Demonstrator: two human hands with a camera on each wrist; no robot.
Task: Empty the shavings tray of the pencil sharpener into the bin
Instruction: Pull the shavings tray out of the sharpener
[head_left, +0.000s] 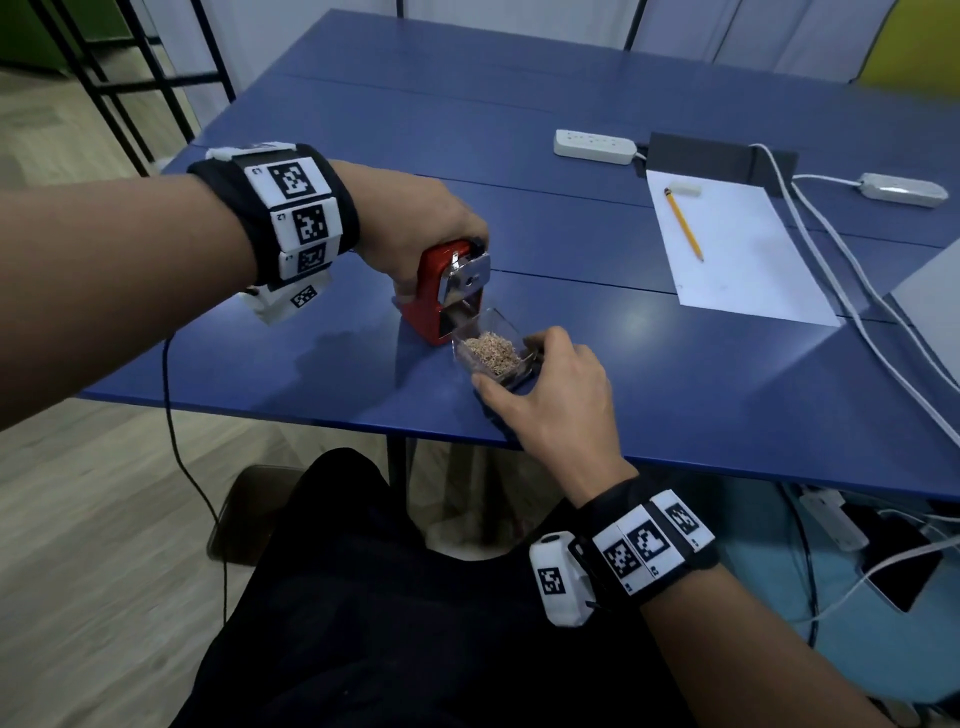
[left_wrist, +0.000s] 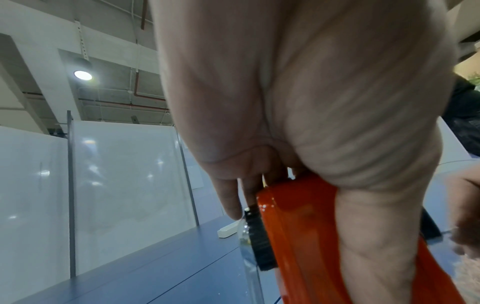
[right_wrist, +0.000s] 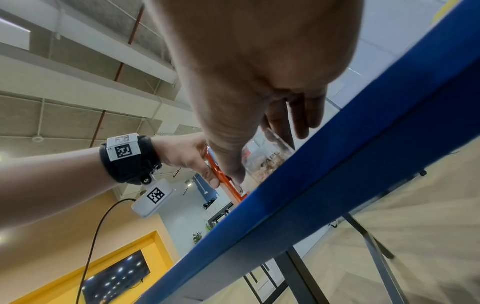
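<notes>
A red pencil sharpener (head_left: 431, 291) with a metal front stands on the blue table (head_left: 675, 395). My left hand (head_left: 415, 228) grips its body from above, thumb on the near side; the left wrist view shows the orange-red casing (left_wrist: 293, 222) under my palm. The clear shavings tray (head_left: 491, 353), full of pale shavings, is drawn out in front of the sharpener. My right hand (head_left: 545, 384) pinches the tray's near end between thumb and fingers. Through the clear tray (right_wrist: 267, 156) the right wrist view shows the shavings. No bin is in view.
A white sheet (head_left: 737, 244) with a yellow pencil (head_left: 683, 223) and an eraser (head_left: 683, 188) lies at the right. White power strips (head_left: 595, 145) and cables (head_left: 852, 291) run along the far right. The table's near edge (right_wrist: 311, 195) is just below my right hand.
</notes>
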